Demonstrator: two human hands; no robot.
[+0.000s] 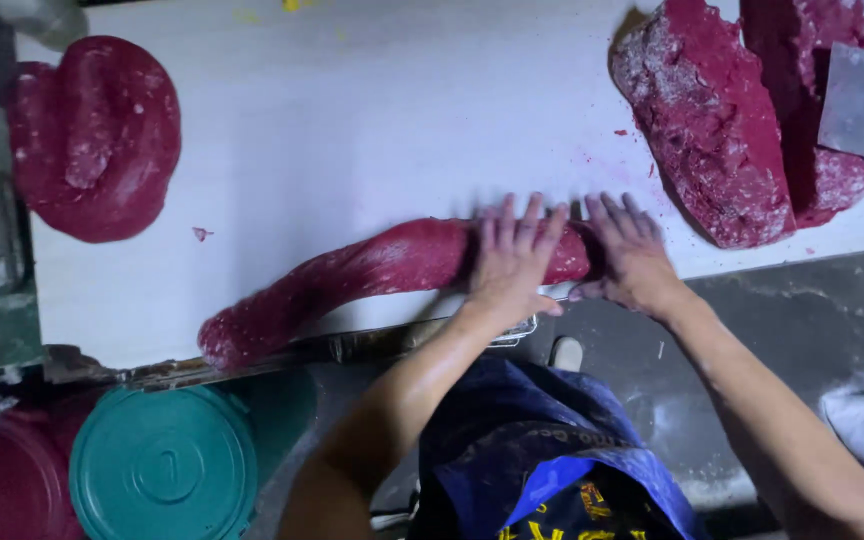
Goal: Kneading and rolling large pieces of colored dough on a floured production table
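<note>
Left hand: our left hand (514, 262) lies flat, fingers spread, grip released, palm pressing the dough roll (372, 275).
Right hand: our right hand (630, 258) sits just beside it at the roll's right end, fingers out, nothing clenched.
Dough roll: long and dark red, running from under our hands down-left to the near edge of the white tabletop (352, 120).
Far right: a big torn red dough slab (722, 130) with a metal scraper (852, 98) resting on it.
Far left: a smooth red dough lump (97, 135).
Below the tabletop: a teal lid (162, 465).
</note>
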